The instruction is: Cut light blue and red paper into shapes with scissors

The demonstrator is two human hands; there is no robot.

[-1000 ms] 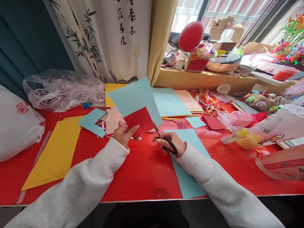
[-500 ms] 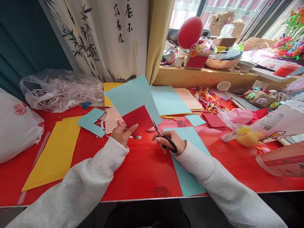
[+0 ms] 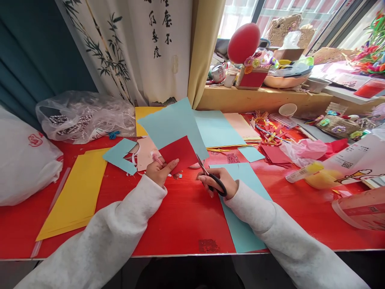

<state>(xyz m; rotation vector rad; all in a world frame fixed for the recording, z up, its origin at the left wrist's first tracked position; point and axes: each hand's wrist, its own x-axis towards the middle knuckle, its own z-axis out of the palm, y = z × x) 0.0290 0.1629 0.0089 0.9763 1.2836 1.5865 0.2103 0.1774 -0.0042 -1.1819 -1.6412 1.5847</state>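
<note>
My left hand [image 3: 161, 170] pinches a red paper square [image 3: 180, 154] together with a larger light-blue paper sheet [image 3: 173, 120] behind it. Both papers are held up at a slant over the table. In my right hand [image 3: 221, 182] is a pair of scissors [image 3: 217, 184] with black handles. Their blades point up and left, at the right edge of the red square, where they meet the blue sheet. Below my right wrist lies another light-blue sheet [image 3: 240, 216]. Left of my left hand rests a blue piece with a notch cut out [image 3: 117, 154], near a pink paper [image 3: 144, 150].
Yellow sheets [image 3: 75, 188] lie on the red table [image 3: 180, 228] at left, by a white plastic bag [image 3: 27, 160] and a clear bag of beads [image 3: 87, 120]. Stacked blue paper [image 3: 219, 128], red squares [image 3: 275, 154], a glue stick [image 3: 303, 171] and a pink tub [image 3: 357, 208] are to the right.
The whole view has shifted slightly, so everything appears a little further right. Both hands keep their hold on the papers and the scissors, with little visible movement.
</note>
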